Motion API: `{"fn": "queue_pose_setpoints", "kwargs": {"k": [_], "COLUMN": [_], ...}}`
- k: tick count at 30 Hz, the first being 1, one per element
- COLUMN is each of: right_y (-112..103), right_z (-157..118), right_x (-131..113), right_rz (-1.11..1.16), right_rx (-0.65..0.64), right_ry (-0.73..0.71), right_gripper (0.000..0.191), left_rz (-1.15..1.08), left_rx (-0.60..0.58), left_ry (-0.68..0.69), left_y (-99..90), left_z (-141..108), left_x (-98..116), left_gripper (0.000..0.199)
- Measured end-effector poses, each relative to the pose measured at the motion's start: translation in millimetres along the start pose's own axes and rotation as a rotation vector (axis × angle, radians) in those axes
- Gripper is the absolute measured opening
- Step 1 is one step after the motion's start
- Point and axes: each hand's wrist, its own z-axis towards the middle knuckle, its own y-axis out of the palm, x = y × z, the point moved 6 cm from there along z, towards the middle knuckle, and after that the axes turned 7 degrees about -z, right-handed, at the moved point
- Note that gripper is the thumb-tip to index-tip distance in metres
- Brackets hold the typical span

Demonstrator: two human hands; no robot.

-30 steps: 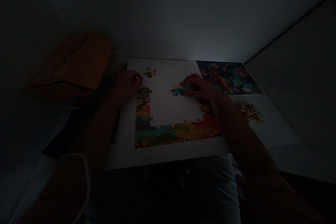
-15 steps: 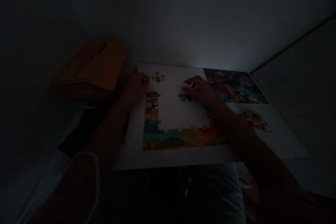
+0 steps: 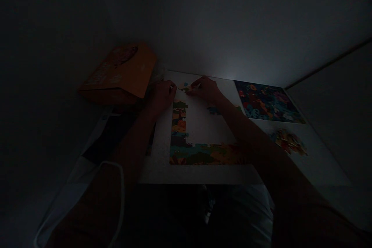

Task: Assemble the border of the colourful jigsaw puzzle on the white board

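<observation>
The light was dim, but both of your hands were at the far end of a white board (image 3: 158, 162). Your right hand (image 3: 207, 90) had its fingertips (image 3: 194, 84) pressed together on a small puzzle piece (image 3: 188, 88), a pale, yellowish one lying just above the top of the assembled jigsaw section (image 3: 203, 158). Your left hand (image 3: 162, 99) was curled, with its fingers bent down just beside that piece; the view did not show whether it was pinching anything.

The assembled jigsaw section formed an L of 2 strips, 1 running up the left side of the board and 1 along the bottom, around a bare white area. A loose blue piece (image 3: 215, 110) lay just beside your right forearm. Further right were a colourful picture sheet (image 3: 269, 102) and a small heap of loose pieces (image 3: 287, 142). An orange box (image 3: 119, 75) sat just past the board's far left corner, beyond your left hand.
</observation>
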Motion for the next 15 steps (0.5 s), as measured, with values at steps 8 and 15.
{"fn": "queue_pose_setpoints", "kwargs": {"k": [8,15], "right_y": [-51,-59], "right_z": [-66,-104], "right_x": [22,23], "right_rz": [0.047,0.026], "right_rx": [0.045,0.102], "right_ry": [-0.143,-0.285], "right_gripper": [0.05,0.043], "left_rz": [-0.026,-0.047], "left_rx": [-0.013,-0.077], "left_ry": [-0.017,-0.025], "left_y": [1.9,4.9], "left_z": [1,-2], "left_x": [1,6], "left_gripper": [0.027,0.019]}}
